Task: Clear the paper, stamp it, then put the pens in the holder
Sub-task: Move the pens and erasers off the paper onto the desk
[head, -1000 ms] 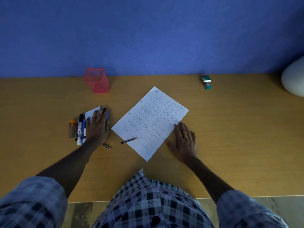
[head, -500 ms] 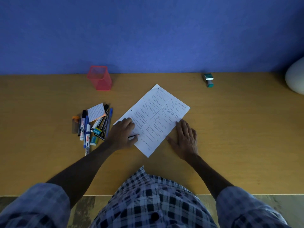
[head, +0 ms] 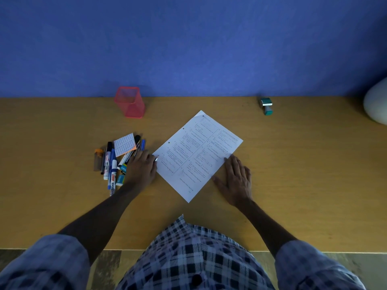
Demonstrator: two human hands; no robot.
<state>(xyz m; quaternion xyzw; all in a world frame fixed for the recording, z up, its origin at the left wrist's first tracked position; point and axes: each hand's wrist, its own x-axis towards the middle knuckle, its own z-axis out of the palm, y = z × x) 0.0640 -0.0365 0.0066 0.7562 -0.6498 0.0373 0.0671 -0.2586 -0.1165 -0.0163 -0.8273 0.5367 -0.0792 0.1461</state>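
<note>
Left hand [head: 140,172] closed round a pen [head: 156,159], tip showing, at the paper [head: 198,152] left corner. Right hand [head: 236,181] flat, fingers spread, empty, pressing the paper's right edge. Pens [head: 111,166] heaped left of paper. Holder [head: 130,102] beyond-left; stamp [head: 266,105] beyond-right.

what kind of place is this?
Likely a desk in a home or office: a wooden desktop against a blue wall, with a printed paper, pens and a pink holder.
</note>
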